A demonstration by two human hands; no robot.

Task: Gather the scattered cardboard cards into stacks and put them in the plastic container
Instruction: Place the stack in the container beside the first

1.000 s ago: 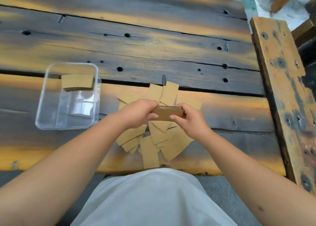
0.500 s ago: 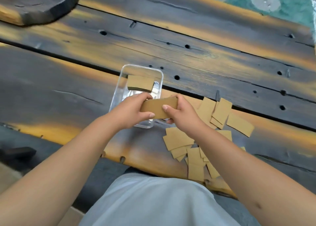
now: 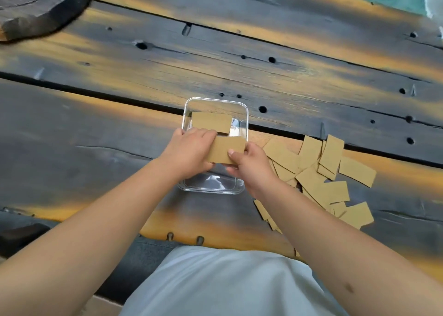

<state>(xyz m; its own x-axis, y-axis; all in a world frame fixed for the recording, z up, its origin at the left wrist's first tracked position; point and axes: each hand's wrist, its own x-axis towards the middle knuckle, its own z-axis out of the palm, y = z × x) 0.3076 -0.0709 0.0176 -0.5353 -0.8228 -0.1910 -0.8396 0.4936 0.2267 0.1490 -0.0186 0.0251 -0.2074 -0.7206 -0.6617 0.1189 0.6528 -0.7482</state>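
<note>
Hands are sharing one cardboard card stack (image 3: 225, 149) above the clear plastic container (image 3: 241, 186): left hand (image 3: 189, 151) and right hand (image 3: 250, 166) are each pinching an end. Loose cards (image 3: 318, 181) are lying just right on the wooden surface (image 3: 96, 129).

One plastic container (image 3: 242, 107), two card stacks (image 3: 211, 122), many loose cards (image 3: 321, 188).

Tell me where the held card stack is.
The held card stack is mid-frame, pinched between left hand and right hand, over the plastic container.
</note>
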